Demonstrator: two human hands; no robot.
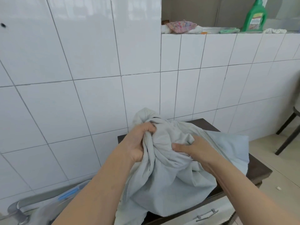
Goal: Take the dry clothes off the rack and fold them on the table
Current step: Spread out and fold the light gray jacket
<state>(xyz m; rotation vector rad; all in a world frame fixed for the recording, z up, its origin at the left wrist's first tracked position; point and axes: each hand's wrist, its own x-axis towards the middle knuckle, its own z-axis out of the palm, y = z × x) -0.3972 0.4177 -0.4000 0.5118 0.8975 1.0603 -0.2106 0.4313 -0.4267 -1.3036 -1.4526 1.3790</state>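
- The garment [170,172], pale grey-blue and bunched, lies on the dark table [258,169], spilling over its near edge at 6 o'clock.
- The left hand [138,142] grips a gathered fold at the garment's 10 o'clock side, fingers curled into the cloth.
- The right hand [193,148] clutches the crumpled top at 2 o'clock, thumb pressed onto the fabric, fingers curled round a fold.
- Both forearms reach in from 6 o'clock, the hands near each other on the heap.
- A white tiled wall [81,78] stands behind the table at 12 o'clock.
- On the ledge [211,34] at 1 o'clock sit a green bottle [256,15] and a pink patterned cloth [181,25], well apart.
- A drawer handle [206,215] shows below the table at 5 o'clock.
- Chair legs [287,135] stand on the floor at 3 o'clock.
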